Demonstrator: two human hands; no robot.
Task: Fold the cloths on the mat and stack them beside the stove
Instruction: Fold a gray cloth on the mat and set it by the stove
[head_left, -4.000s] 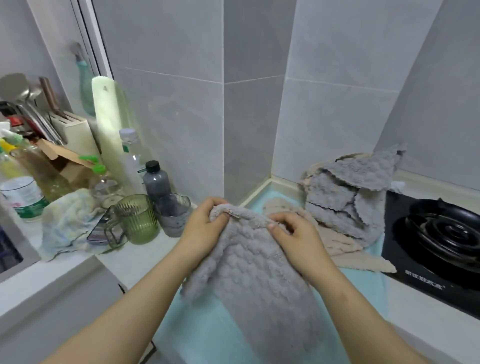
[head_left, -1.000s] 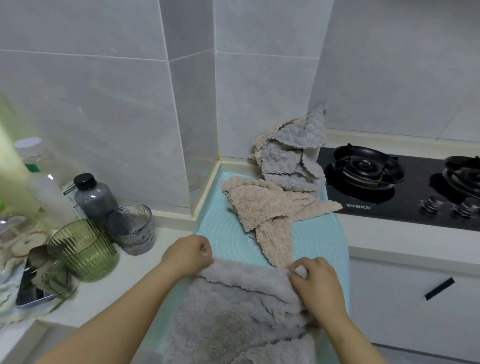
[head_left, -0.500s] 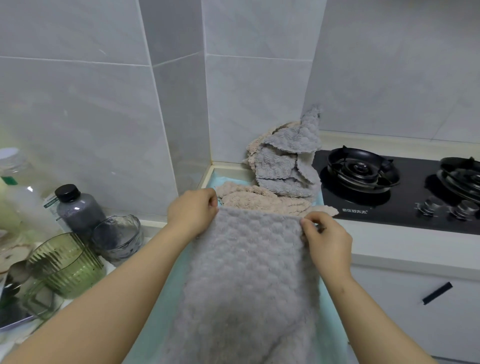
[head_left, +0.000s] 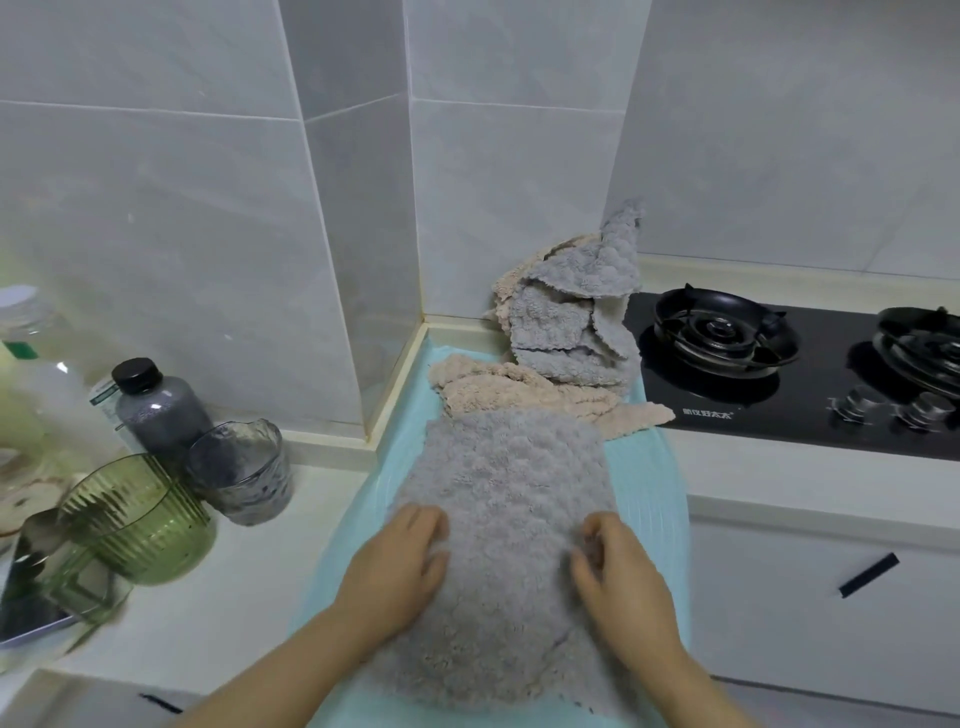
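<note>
left hand flat on grey cloth | right hand curled on it — grip unclear | stove label — white, unreadable

Grey cloth, held up before, now flat on mat. Left hand, right hand moved from top corners to mid-sides.

Head view, the only one | wide-angle camera worn on the person's head | looked forward and down along the desk | sat close over the mat, which ran up from the bottom edge | faced the tiled wall corner, stove off to the right
</note>
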